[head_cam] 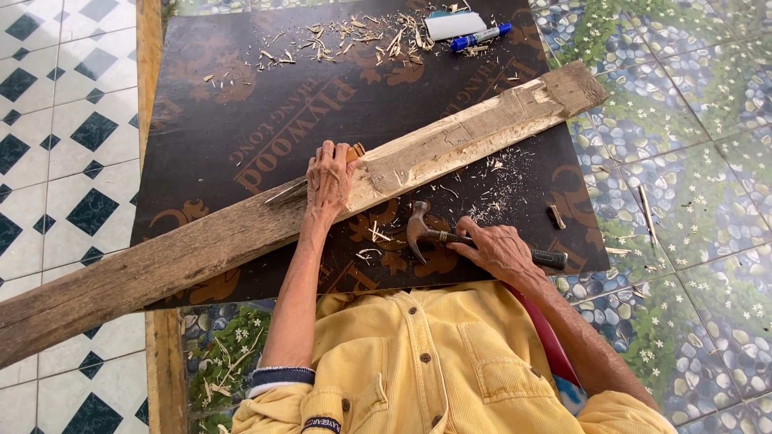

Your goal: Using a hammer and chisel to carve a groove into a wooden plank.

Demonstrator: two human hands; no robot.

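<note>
Nearest the body, the right hand (500,249) wraps its fingers around a hammer (450,235) lying on the dark surface (241,104). Beyond it, the left hand (328,178), arm stretched forward, grips a chisel (310,183) against the long plank (241,233). Farther off lie wood chips (354,36) and a marker (480,36).

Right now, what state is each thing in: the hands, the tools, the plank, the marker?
Left hand: pressed on the plank, over a wood-handled chisel.
Right hand: closed on the hammer handle.
Claw hammer: lying on the plywood sheet.
Weathered plank: lying diagonally, upper face carved pale.
Blue marker: capped, lying flat.
Wood shavings: scattered loose.
</note>
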